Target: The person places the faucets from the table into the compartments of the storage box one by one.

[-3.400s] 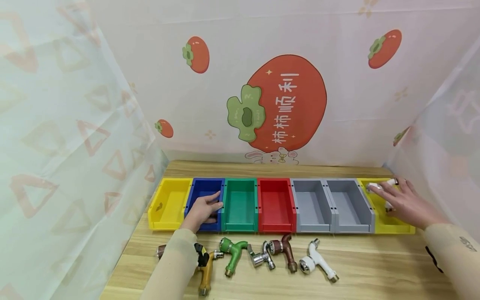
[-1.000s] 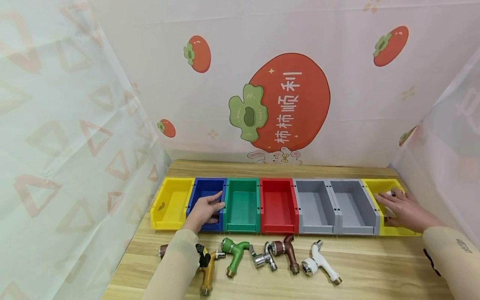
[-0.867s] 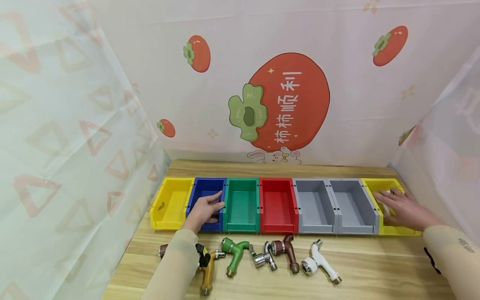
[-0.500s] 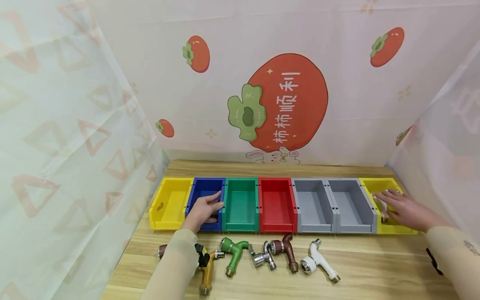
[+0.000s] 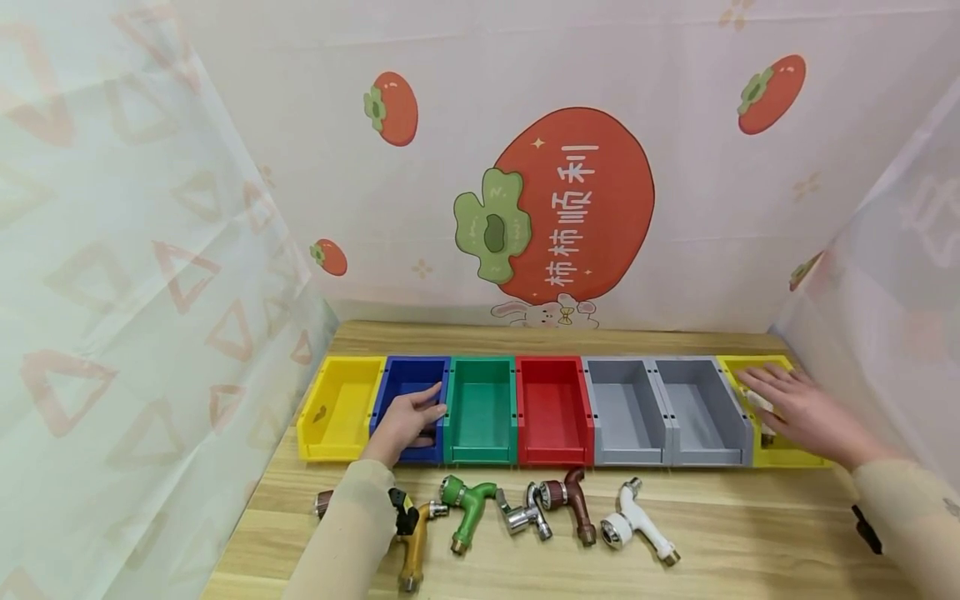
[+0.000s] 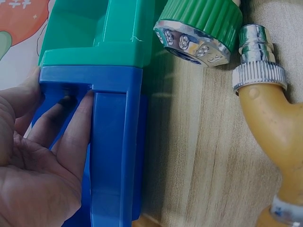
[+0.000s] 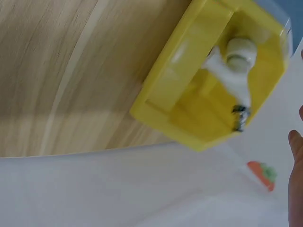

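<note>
In the head view, my left hand [image 5: 405,421] reaches into the blue bin [image 5: 411,375]. Its fairly straight fingers [image 6: 78,130] touch the wall beside the green bin [image 5: 480,400]. At the far right my right hand [image 5: 813,412] hovers over the yellow bin [image 5: 791,457], fingers extended. A white faucet [image 7: 232,75] lies inside that bin, apart from the fingertips in the right wrist view. In front of the bins lie an orange-yellow faucet [image 5: 414,554], a green one [image 5: 470,510], a chrome one [image 5: 522,518], a dark red one [image 5: 577,508] and another white one [image 5: 639,523].
The bin row also has a left yellow bin [image 5: 341,408], a red bin [image 5: 553,408] and two grey bins [image 5: 624,404]. A brown ribbed knob [image 5: 322,502] shows beside the left sleeve. Printed cloth walls [image 5: 675,250] enclose the wooden table [image 5: 525,575].
The white faucet was in my right hand at the right yellow bin; it has gone down inside and been let go. The right hand has risen slightly off it. The left hand stays put.
</note>
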The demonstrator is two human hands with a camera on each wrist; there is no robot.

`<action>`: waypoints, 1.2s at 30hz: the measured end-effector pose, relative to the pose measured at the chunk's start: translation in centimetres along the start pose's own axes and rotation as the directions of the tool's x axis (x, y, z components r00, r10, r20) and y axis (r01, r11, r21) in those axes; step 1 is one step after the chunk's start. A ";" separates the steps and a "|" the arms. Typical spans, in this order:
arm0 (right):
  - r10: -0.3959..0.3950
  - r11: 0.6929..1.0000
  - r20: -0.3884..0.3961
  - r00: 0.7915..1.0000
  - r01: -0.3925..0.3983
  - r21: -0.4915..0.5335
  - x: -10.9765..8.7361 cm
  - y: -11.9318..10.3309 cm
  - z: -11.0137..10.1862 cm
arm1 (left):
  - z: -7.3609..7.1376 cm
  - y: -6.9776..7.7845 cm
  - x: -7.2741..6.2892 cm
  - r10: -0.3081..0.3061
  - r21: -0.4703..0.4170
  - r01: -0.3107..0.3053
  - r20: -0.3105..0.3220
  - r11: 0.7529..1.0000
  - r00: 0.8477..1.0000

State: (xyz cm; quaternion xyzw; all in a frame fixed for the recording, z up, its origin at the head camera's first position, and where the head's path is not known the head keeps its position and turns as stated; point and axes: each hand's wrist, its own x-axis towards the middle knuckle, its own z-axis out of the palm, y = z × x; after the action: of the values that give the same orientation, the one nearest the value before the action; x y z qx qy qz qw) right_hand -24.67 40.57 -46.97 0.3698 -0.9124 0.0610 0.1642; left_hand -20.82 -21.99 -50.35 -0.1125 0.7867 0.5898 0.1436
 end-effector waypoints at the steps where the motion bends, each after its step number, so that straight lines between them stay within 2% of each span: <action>1: 0.005 1.000 0.024 1.000 -0.006 0.005 0.2 -0.5 -0.1 | 0.0 0.0 0.0 0.003 0.002 -0.003 0.000 1.000 1.000; 5: -0.029 0.999 0.080 0.996 0.028 0.018 1.4 -2.3 -0.3 | -0.1 -0.1 0.0 0.013 0.006 -0.013 0.002 1.000 1.000; 11: -0.168 0.986 0.096 0.981 0.165 0.038 2.7 -5.0 0.5 | -0.1 -0.2 0.0 0.008 0.004 -0.008 0.003 1.000 1.000; 20: -0.335 0.942 0.166 0.928 0.330 0.058 3.5 -8.8 2.3 | 0.0 -0.1 -0.1 0.010 0.005 -0.010 0.004 1.000 1.000; 31: -0.479 0.876 0.139 0.867 0.462 0.140 3.3 -12.9 4.3 | 0.1 -0.1 0.0 0.011 0.009 -0.011 0.010 1.000 1.000; 36: -0.524 0.851 0.141 0.840 0.508 0.136 2.9 -14.2 5.4 | 0.1 -0.1 -0.1 0.016 0.003 -0.016 0.013 1.000 1.000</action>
State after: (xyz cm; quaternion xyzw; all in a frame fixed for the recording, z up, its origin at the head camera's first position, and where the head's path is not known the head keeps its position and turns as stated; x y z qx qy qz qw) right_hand -18.09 27.22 -51.20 0.6130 -0.7860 0.0246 0.0771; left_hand -20.67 -21.93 -50.39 -0.1023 0.7874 0.5905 0.1442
